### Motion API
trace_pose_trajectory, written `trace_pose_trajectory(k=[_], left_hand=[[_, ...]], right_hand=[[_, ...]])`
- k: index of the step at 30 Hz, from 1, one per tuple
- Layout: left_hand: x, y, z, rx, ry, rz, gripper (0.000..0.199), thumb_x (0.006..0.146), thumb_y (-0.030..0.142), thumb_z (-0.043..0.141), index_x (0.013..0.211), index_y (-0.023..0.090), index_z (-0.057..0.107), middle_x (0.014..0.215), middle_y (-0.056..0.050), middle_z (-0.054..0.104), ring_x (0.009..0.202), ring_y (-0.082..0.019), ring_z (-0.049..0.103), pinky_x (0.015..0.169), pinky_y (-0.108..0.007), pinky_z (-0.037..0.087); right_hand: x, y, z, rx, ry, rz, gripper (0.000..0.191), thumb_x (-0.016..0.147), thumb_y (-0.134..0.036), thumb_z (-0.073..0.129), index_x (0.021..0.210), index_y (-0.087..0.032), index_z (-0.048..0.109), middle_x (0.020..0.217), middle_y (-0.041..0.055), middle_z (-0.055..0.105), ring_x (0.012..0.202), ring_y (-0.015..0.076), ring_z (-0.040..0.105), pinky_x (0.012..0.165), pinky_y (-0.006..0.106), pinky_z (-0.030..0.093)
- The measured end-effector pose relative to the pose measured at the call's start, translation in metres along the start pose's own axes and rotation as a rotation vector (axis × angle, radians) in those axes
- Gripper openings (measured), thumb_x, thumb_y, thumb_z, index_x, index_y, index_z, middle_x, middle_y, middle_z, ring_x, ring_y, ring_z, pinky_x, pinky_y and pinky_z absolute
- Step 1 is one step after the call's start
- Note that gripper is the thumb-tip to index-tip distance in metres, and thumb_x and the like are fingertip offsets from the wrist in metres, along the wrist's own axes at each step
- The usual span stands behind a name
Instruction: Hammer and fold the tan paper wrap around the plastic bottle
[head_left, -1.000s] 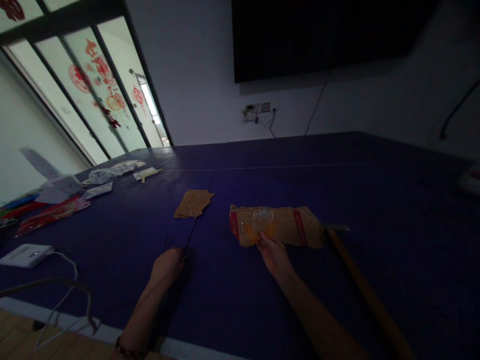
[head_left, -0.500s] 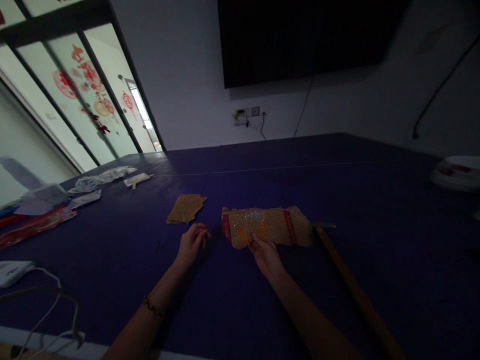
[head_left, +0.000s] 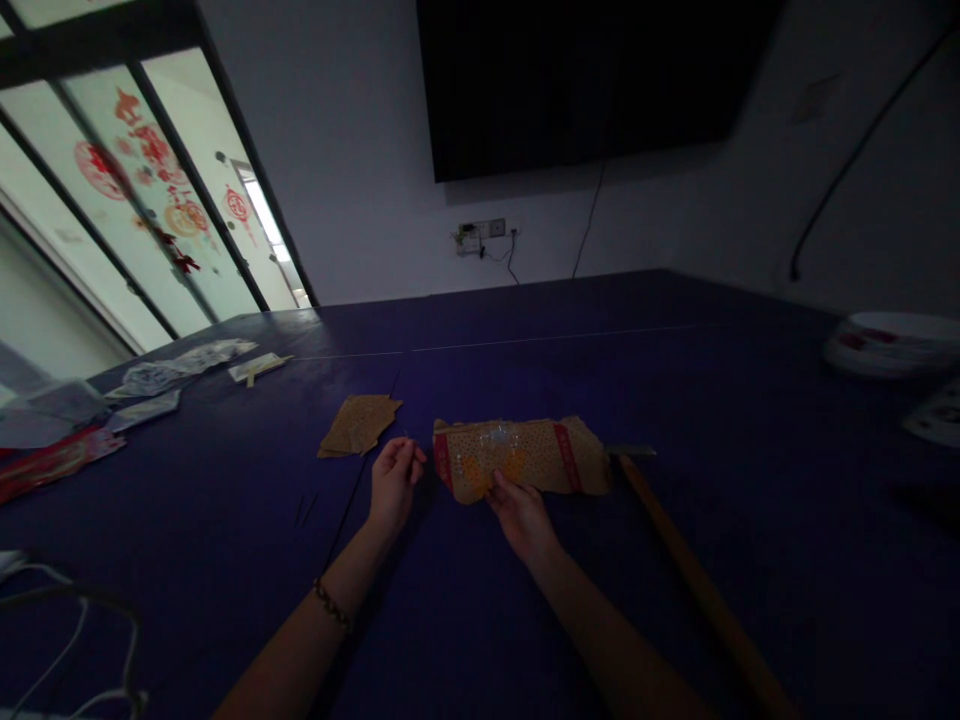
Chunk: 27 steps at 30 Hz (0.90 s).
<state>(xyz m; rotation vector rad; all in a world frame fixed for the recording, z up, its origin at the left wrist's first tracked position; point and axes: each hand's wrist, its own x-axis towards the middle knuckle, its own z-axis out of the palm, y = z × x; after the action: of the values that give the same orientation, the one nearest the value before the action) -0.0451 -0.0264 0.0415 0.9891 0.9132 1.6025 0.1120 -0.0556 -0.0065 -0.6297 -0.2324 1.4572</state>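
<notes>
A brown perforated cardboard piece (head_left: 540,455) with red bands, an orange print and shiny tape lies across the middle of the dark blue table (head_left: 465,620). My right hand (head_left: 523,510) pinches its lower edge, thumb on top. Just left of the cardboard, my left hand (head_left: 397,475) has its fingers pressed together; what they hold, if anything, is too small to make out. Beyond that hand is a smaller brown cardboard piece (head_left: 358,424). A blade (head_left: 634,451) and a long wooden stick (head_left: 697,580) lie at the right end of the cardboard.
Plastic packets (head_left: 176,370) and a red package (head_left: 56,462) lie at the left. White cables (head_left: 75,620) loop at the lower left. Stacked bowls (head_left: 892,345) stand at the far right. Two thin dark sticks (head_left: 305,508) lie left of my left arm.
My left hand's fingers have closed together, and the hand has risen and turned slightly toward the cardboard. My right hand keeps its hold. The whole view has shifted a little.
</notes>
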Motion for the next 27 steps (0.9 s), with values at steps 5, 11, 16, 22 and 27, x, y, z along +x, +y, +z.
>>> trace_pose_trajectory(k=[5, 11, 16, 22, 27], left_hand=[[0.003, 0.003, 0.0, -0.023, -0.021, 0.006, 0.019, 0.065, 0.028, 0.064, 0.072, 0.015, 0.051, 0.06, 0.003, 0.059, 0.041, -0.002, 0.043, 0.044, -0.015, 0.033], [0.001, 0.004, -0.007, 0.041, -0.029, -0.02, 0.018, 0.061, 0.025, 0.066, 0.069, 0.015, 0.053, 0.075, -0.003, 0.066, 0.045, -0.005, 0.05, 0.047, -0.019, 0.037], [0.001, 0.0, -0.008, 0.144, 0.007, 0.079, 0.014, 0.059, 0.023, 0.067, 0.066, 0.014, 0.059, 0.064, 0.001, 0.06, 0.048, -0.005, 0.047, 0.048, -0.018, 0.036], [0.001, 0.001, -0.001, 0.313, -0.051, 0.162, 0.012, 0.064, 0.024, 0.063, 0.069, 0.014, 0.064, 0.063, 0.001, 0.058, 0.053, -0.008, 0.048, 0.055, -0.021, 0.039], [0.002, 0.0, 0.009, 0.496, -0.103, 0.308, 0.011, 0.069, 0.025, 0.058, 0.068, 0.015, 0.064, 0.074, -0.003, 0.058, 0.067, -0.013, 0.053, 0.067, -0.026, 0.043]], right_hand=[[-0.001, -0.001, 0.002, 0.006, 0.005, 0.012, 0.022, 0.046, -0.013, 0.078, 0.064, -0.016, 0.064, 0.065, -0.0009, 0.066, 0.06, 0.0117, 0.06, 0.056, 0.023, 0.049], [-0.002, -0.002, 0.003, 0.008, 0.015, 0.017, 0.024, 0.046, -0.014, 0.078, 0.066, -0.016, 0.065, 0.064, -0.0017, 0.066, 0.059, 0.0107, 0.059, 0.056, 0.022, 0.049], [-0.001, -0.001, 0.002, 0.002, 0.013, 0.013, 0.024, 0.046, -0.013, 0.078, 0.066, -0.016, 0.065, 0.065, -0.0011, 0.066, 0.061, 0.0114, 0.06, 0.057, 0.023, 0.05], [-0.001, -0.001, 0.003, -0.007, 0.029, -0.004, 0.024, 0.043, -0.014, 0.079, 0.062, -0.015, 0.065, 0.065, -0.0002, 0.066, 0.059, 0.0118, 0.06, 0.053, 0.022, 0.049], [-0.001, -0.001, 0.002, -0.013, 0.004, -0.002, 0.023, 0.043, -0.015, 0.079, 0.062, -0.016, 0.065, 0.064, -0.0007, 0.066, 0.059, 0.0115, 0.06, 0.055, 0.023, 0.049]])
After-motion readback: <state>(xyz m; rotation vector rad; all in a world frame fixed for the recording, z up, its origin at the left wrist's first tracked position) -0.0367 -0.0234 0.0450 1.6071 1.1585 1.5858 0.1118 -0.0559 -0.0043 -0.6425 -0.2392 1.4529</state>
